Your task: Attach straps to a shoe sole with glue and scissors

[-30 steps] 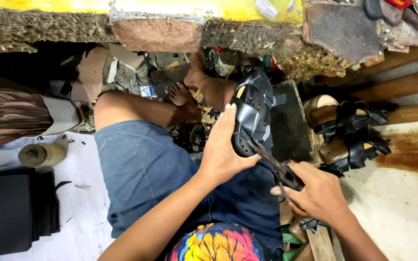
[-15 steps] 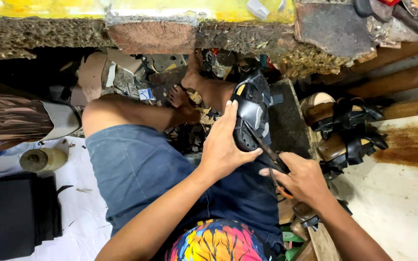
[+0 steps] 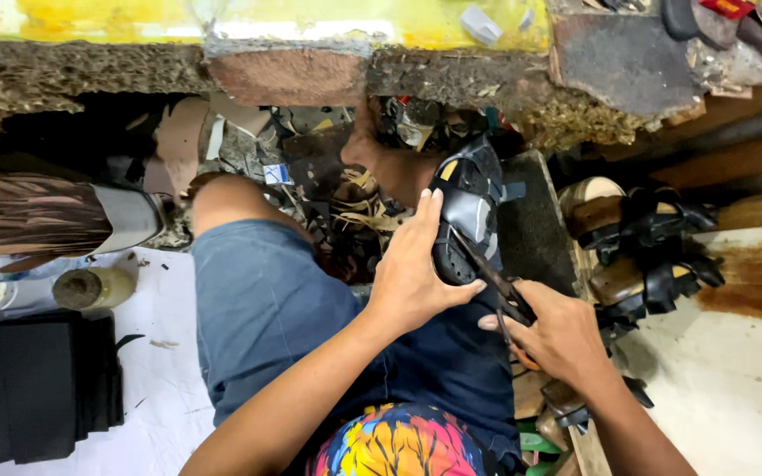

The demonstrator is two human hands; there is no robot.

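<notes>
Cluttered floor scraps and a rough yellow-topped bench frame the scene. On the lap in blue shorts, a black sandal rests upright, gripped by the left hand. The right hand holds a dark tool against it. More sandals lie just right.

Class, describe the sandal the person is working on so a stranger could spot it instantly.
Start at the blue shorts on the person's lap. Just right of the knee, the left hand steadies a black sandal while the right hand applies a tool. Unlike the sandals stacked at right, it is held.
</notes>
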